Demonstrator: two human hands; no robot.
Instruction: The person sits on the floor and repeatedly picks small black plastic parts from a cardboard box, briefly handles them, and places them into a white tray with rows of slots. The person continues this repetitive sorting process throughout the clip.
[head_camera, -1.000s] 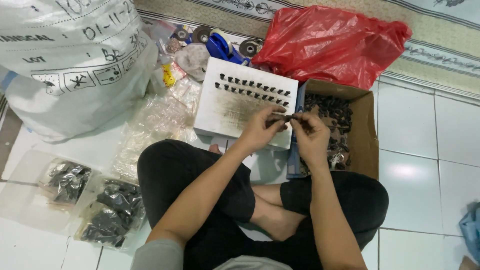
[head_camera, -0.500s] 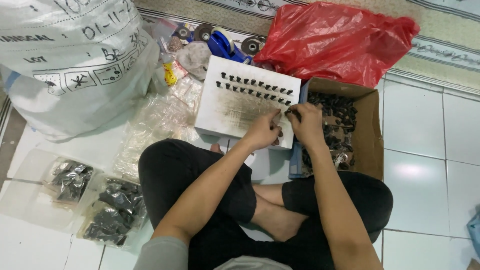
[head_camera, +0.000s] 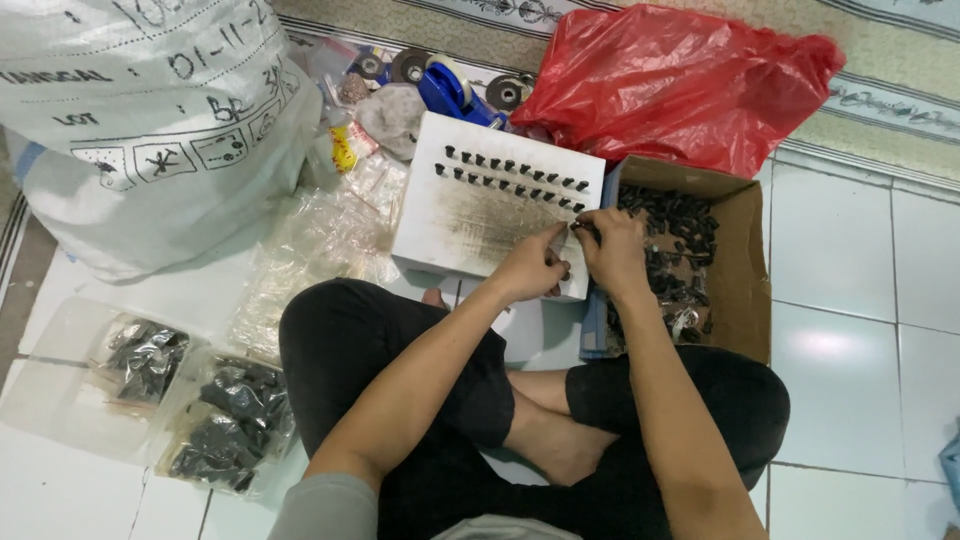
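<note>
Shifted toward the right edge of the white board (head_camera: 480, 215) since half a second ago, both hands now meeting at its lower right corner, beside the open cardboard box (head_camera: 738, 290). Seated cross-legged on the tiled floor (head_camera: 850, 300), black trousers, bare forearms reaching forward.

Left hand (head_camera: 532, 268) curled over the board's near edge, fingers pressed together, possibly gripping a small part, though hard to tell at this size. Right hand (head_camera: 612, 252) pinching a small black clip (head_camera: 578, 228) between thumb and fingertips, just above the board's right edge and touching the left hand's fingertips.

Likely light, stiff plastic, small enough to slip from the pinch; best taken by its wider head, stem left free.

Two slanting rows of the same black pieces (head_camera: 510, 172) standing along the board's far edge. More loose pieces heaped in the box, just right of the pinch. Red plastic bag (head_camera: 680, 85) at the box's far side, large white woven sack (head_camera: 150, 120) off the board's left edge, blue tape dispenser (head_camera: 455, 92) beyond the far edge. Clear bags of dark parts (head_camera: 235, 420) on the floor by the left knee.
</note>
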